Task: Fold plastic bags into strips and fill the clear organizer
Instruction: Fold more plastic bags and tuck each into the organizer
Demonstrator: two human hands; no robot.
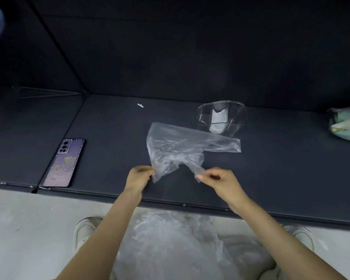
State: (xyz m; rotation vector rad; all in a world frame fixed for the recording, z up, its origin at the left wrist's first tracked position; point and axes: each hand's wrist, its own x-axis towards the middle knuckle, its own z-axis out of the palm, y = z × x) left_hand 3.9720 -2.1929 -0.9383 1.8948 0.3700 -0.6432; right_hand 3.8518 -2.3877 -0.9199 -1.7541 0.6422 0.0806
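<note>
Loosely crumpled, the plastic bag (182, 145) lies on the worktop (109, 128) near the clear organizer (240, 117), long axis slanting away rightward, handles toward the person; left hand (139, 175) and right hand (217, 178) each pinch one.

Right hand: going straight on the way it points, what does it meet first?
The crumpled clear plastic bag that the right hand pinches: it points forward-left into the sheet. Past that, probably the dark mat, though depth is unclear.
</note>
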